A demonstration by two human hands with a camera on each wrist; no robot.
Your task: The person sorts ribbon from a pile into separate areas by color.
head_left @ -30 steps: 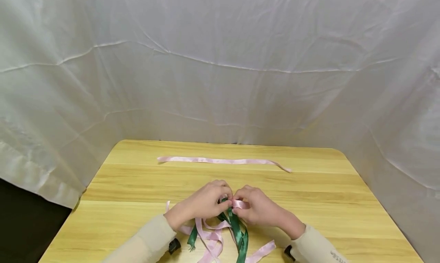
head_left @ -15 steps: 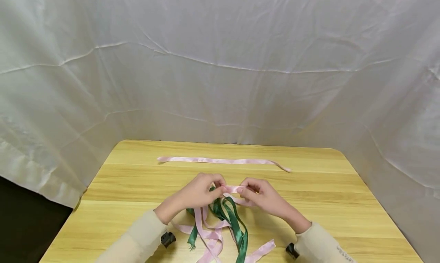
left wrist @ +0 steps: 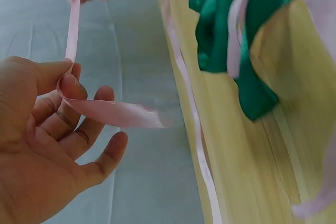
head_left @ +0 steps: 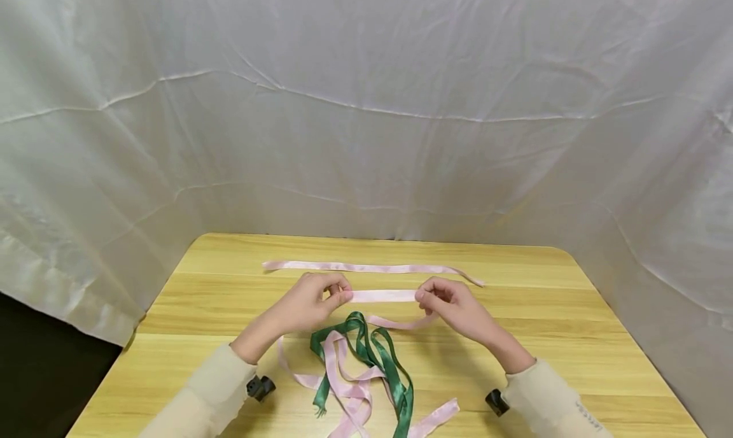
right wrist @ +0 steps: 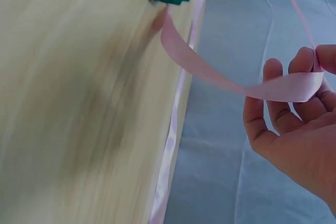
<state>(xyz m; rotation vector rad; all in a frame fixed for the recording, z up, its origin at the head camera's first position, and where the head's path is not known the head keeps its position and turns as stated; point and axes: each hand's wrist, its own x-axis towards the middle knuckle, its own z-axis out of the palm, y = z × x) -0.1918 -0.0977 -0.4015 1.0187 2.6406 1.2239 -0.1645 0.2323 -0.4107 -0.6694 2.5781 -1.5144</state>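
A pink satin ribbon (head_left: 383, 296) is stretched taut between both hands above the table. My left hand (head_left: 309, 302) pinches it between thumb and index finger; in the left wrist view a short frayed end (left wrist: 123, 113) hangs over the other fingers. My right hand (head_left: 458, 304) pinches the other side, and the ribbon's longer tail (right wrist: 205, 69) curves down from it toward the pile. Below the hands lies a loose heap of green ribbons (head_left: 392, 368) and other pink ribbons (head_left: 357, 390).
A separate pink ribbon (head_left: 366, 268) lies nearly straight across the back of the wooden table (head_left: 572, 349). Pale grey cloth (head_left: 366, 139) hangs behind and around the table. Black wrist cameras (head_left: 260, 388) sit under the cuffs.
Both hands have lifted from the heap, moved toward the back of the table and drawn apart. The pink ribbon is now pulled straight between them; the green ribbons have slipped free.
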